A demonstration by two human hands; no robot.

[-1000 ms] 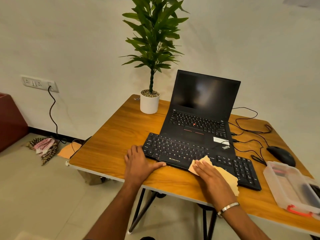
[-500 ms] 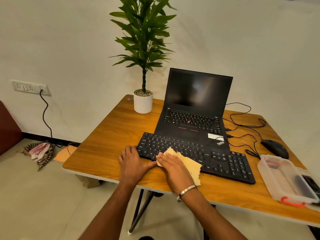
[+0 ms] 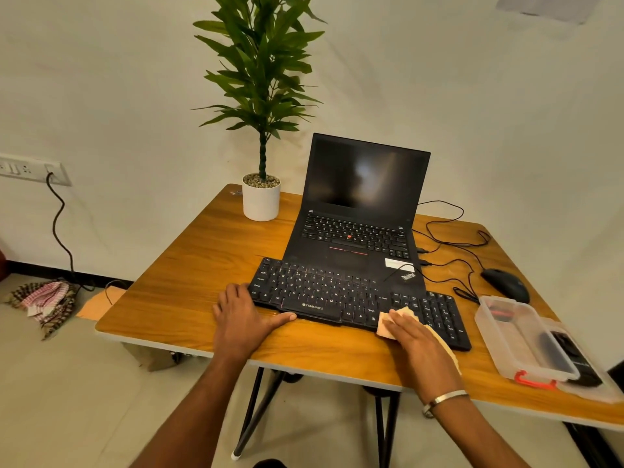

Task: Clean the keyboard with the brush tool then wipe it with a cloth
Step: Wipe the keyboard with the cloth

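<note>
A black external keyboard (image 3: 324,292) lies across the wooden table (image 3: 189,285) in front of an open laptop (image 3: 358,211). My left hand (image 3: 241,319) rests flat on the table at the keyboard's near left corner, thumb along its front edge. My right hand (image 3: 413,336) presses a tan cloth (image 3: 388,324) against the keyboard's front edge, just left of the number pad. Most of the cloth is hidden under that hand. No brush is visible in either hand.
A white potted plant (image 3: 260,201) stands at the table's back left. A black mouse (image 3: 505,284) with tangled cables lies at the right. A clear plastic box (image 3: 520,339) with a red latch sits near the right front edge. A wall socket (image 3: 30,168) is at left.
My right hand has slid the cloth along the keyboard's front edge, first left towards my left hand, then back right near the number pad. My left hand has stayed at the left corner.
</note>
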